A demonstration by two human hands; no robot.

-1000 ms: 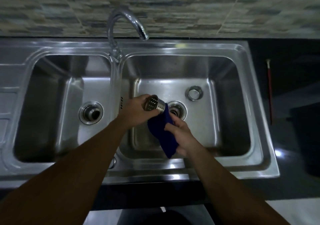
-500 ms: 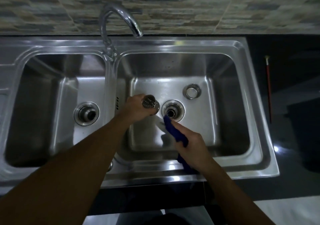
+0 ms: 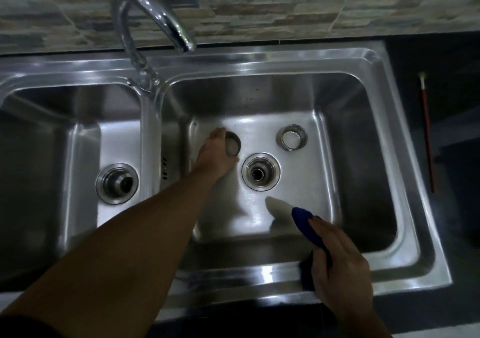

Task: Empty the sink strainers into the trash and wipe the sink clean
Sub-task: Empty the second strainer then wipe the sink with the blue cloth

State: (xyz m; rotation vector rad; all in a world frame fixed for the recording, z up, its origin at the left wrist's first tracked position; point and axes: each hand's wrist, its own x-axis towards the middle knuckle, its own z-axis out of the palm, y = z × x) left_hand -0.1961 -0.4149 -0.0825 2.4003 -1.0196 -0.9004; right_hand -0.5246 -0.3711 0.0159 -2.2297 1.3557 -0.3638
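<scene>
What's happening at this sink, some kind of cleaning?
Yes. A person is cleaning a double steel sink. Their left hand holds a small metal strainer basket low in the right basin, just beside the open drain. Their right hand grips a blue cloth over the basin's front edge. A loose metal ring sits on the basin floor behind the drain.
</scene>
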